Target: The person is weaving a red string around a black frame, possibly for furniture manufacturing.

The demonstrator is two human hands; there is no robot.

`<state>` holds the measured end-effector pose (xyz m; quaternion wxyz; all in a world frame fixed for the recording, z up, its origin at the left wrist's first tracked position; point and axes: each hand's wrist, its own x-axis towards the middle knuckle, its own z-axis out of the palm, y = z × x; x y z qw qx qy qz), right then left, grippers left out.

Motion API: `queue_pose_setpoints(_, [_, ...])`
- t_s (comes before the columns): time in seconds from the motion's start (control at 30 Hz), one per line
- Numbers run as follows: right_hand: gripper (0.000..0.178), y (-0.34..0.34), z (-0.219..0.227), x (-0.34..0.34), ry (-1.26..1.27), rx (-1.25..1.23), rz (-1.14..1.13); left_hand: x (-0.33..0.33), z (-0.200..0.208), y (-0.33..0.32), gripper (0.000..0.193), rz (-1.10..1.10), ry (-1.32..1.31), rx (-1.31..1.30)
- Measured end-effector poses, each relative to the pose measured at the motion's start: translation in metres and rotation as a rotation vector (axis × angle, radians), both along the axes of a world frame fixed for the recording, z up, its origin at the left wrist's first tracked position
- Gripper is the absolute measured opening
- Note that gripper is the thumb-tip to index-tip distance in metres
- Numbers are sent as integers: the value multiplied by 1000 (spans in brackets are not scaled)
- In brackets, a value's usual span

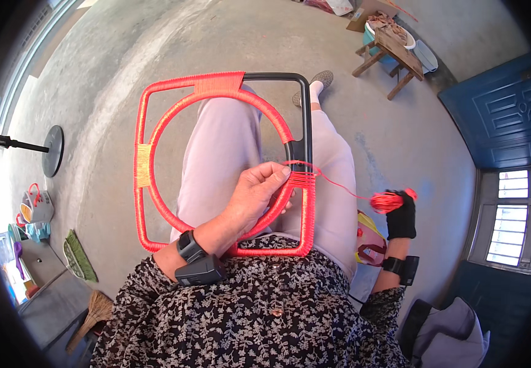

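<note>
A squarish frame with a ring inside it [307, 224] lies across my lap. Red cord wraps most of it, while the upper right corner and a short piece of the ring show bare black. My left hand [256, 193] is closed on the ring's right side, thumb pressed at the edge of the newest cord turns; its other fingers are partly hidden behind the frame. From there a red strand [342, 185] runs to a bundle of red cord [385, 202]. My right hand [402, 216], in a black fingerless glove, grips that bundle out to the right, away from the frame.
A wooden stool [394, 52] stands at the far right beside a tub. A blue door [504, 113] is on the right. Brushes [78, 254], a bucket [37, 205] and a round black stand base [53, 151] are at left. A red-yellow bag [369, 242] sits by my right forearm.
</note>
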<state>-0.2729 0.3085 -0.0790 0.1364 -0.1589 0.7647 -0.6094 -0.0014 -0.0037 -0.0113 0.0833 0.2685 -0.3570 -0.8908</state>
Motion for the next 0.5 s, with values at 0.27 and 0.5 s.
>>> queue_pose_setpoints(0.27, [39,-58,25,32,-520,-512,47,-1,-1,1,22,-18,-18,-46])
queue_pose_setpoints(0.5, [26,-162,45,116,-269,-82,600,-2,-1,0,19,-3,32,-44])
